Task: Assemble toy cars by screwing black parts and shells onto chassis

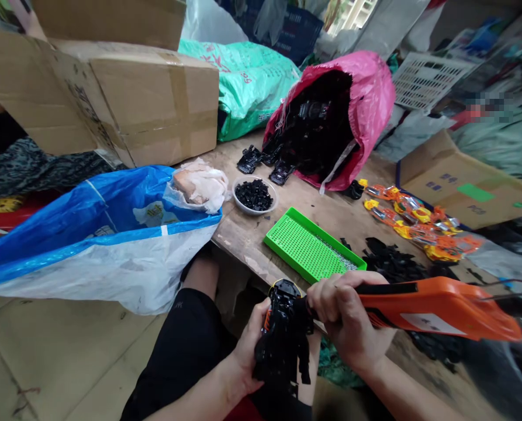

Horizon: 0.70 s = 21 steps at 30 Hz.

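Note:
Above my lap, my left hand (248,345) is closed round a black toy-like assembly (282,339) with small orange and yellow parts. My right hand (351,318) grips an orange and black power screwdriver (445,307), held sideways with its front end at the upper right of the assembly. The tool's tip is hidden by my fingers and the dark parts. Just beyond my hands lies a green perforated tray (296,240) with small silver screws along its right side. A white bowl (238,202) of small black pieces stands behind the tray.
A pink sack (374,99) of black parts lies open at the back. Orange and yellow pieces (412,210) and black parts (387,260) lie on the right of the table (238,237). A blue and white sack (155,257) and a cardboard box (155,105) are at the left.

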{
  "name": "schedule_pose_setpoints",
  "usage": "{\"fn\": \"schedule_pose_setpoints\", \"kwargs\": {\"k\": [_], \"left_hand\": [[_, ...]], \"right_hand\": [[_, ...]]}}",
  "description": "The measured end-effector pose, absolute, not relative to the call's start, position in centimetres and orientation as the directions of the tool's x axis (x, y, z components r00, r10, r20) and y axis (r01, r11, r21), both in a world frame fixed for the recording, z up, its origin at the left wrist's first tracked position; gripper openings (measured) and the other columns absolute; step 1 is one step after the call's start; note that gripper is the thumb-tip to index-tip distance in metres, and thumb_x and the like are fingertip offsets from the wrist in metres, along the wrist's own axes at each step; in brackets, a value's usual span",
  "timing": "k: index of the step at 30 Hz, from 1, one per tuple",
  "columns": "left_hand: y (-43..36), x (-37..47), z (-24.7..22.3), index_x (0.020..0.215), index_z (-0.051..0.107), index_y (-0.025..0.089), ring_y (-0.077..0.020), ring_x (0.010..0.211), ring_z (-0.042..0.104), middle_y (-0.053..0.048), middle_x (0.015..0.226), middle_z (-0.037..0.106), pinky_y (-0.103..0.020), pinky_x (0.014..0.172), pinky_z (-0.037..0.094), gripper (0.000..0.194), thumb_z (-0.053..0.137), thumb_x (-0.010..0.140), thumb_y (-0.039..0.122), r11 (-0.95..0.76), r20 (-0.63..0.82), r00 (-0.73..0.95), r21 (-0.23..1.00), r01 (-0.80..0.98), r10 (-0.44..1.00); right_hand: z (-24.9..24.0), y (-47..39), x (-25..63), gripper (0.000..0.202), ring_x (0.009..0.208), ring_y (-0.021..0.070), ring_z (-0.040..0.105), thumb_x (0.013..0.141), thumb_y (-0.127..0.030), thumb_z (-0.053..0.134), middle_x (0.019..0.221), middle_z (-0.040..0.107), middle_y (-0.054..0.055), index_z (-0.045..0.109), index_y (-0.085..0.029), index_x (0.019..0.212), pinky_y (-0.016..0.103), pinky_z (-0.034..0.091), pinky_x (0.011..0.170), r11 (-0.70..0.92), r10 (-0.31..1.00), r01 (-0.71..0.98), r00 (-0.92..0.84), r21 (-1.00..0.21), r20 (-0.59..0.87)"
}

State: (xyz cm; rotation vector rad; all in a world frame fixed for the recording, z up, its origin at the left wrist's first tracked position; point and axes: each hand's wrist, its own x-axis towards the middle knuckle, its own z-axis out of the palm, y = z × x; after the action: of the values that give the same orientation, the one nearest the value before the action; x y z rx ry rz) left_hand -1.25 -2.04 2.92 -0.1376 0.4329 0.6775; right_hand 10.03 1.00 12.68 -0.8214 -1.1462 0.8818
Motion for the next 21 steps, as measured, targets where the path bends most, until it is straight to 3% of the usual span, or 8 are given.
{"fn": "schedule_pose_setpoints", "kwargs": {"k": [13,21], "left_hand": [[-2.07,-1.1,2.67,0.093,0.072,0.011,-0.0147,0.067,0.062,-0.004,0.076,0.071,-0.025,0.067,0.047,0.048,0.053,0.095,0.055,0.773,-0.38,0.707,0.035,-0.634,0.597],[-1.96,-1.16,3.44,0.091,0.071,0.014,-0.0227,0.087,0.068,-0.007,0.082,0.074,-0.03,0.086,0.049,0.046,0.05,0.095,0.054,0.769,-0.418,0.681,0.069,-0.636,0.601]], "right_hand": [[12.58,1.12,9.91,0.015,0.043,0.0084,0.044,0.097,-0.021,0.062,0.052,0.046,-0.008,0.057,-0.022,0.082,0.023,0.042,0.046,0.429,0.9,-0.172,0.165,-0.887,0.404],[12.39,0.95,9.9,0.016,0.044,0.0087,0.045,0.097,-0.02,0.061,0.052,0.047,-0.008,0.057,-0.022,0.082,0.024,0.043,0.047,0.431,0.9,-0.177,0.157,-0.885,0.407]]}}
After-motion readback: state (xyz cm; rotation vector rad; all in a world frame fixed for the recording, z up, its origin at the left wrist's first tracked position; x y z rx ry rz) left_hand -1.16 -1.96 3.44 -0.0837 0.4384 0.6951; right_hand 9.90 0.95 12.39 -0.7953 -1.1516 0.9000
